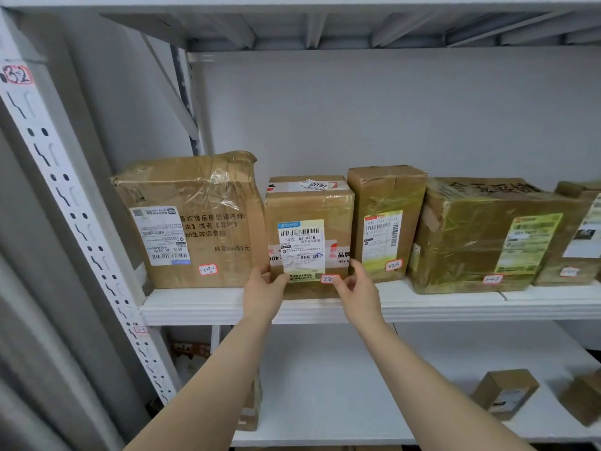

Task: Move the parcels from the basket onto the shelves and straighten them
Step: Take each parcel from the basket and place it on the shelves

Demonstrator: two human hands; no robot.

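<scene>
A small brown parcel (309, 206) with a white barcode label stands on the white middle shelf (422, 307), second from the left in a row of boxes. My left hand (265, 289) grips its lower left corner, thumb on the front face. At the lower right corner my right hand (356, 288) holds the parcel, with curled fingers beside a small red-bordered sticker. To its left stands a large taped box (195, 222). On its right are a tall narrow box (385, 222) and a wide box (471, 236). No basket is in view.
Another box (582, 236) is cut off at the right edge of the same shelf. The lower shelf (341, 385) carries two small boxes (504, 393) (585, 398) at the right. A perforated white upright (65, 196) runs down the left. A shelf board hangs overhead.
</scene>
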